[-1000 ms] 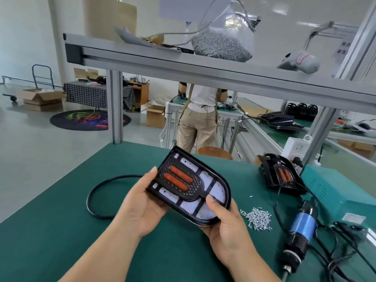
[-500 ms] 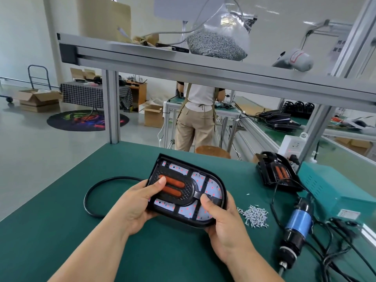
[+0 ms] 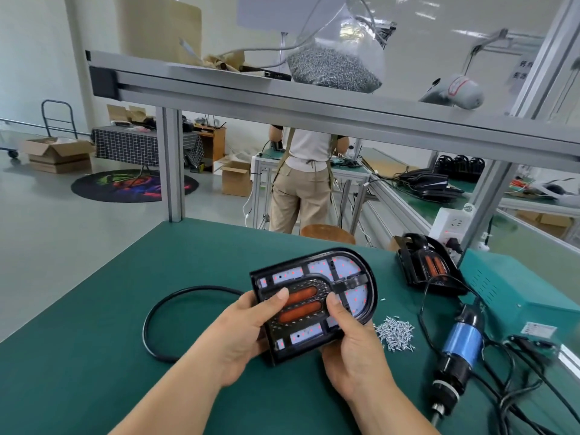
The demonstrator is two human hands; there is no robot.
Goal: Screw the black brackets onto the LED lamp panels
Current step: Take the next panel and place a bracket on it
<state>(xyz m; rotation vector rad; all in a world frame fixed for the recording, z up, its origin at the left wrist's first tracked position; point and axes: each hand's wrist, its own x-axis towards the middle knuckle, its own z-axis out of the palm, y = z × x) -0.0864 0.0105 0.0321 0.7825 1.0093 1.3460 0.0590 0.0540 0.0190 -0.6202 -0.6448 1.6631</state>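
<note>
I hold an LED lamp panel (image 3: 342, 271) over the green table, its face up, with a black bracket frame (image 3: 317, 285) and two orange strips on it. My left hand (image 3: 248, 331) grips its left edge, thumb lying across the orange strips. My right hand (image 3: 351, 343) grips the near right edge, thumb on the bracket. A black cable (image 3: 175, 296) runs from the panel in a loop to the left. A pile of small screws (image 3: 395, 335) lies just right of my right hand. An electric screwdriver (image 3: 458, 350) with a blue body lies further right.
A second lamp panel (image 3: 426, 265) leans at the back right beside a teal power box (image 3: 514, 296). Cables (image 3: 533, 403) sprawl at the right front. An aluminium shelf (image 3: 282, 95) overhead carries a bag of screws (image 3: 332, 67). A person stands at a bench beyond the table.
The panel has turned anticlockwise and come lower and nearer to me, its rounded end now pointing up and right. Both thumbs have shifted onto its middle.
</note>
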